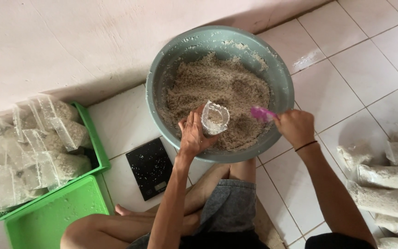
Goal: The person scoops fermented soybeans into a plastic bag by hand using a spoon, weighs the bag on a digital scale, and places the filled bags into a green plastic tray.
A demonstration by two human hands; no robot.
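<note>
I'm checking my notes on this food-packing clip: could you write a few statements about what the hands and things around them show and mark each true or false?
1. The left hand holds a small clear plastic bag open over the large grey-green round basin. True.
2. The right hand holds a metal ladle. False: it holds a pink plastic scoop.
3. The basin holds a pale grainy mix. True.
4. The flat black digital scale has a filled bag on it. False: only stray grains lie on it.
5. Filled clear bags lie in the green plastic crate. True.
</note>
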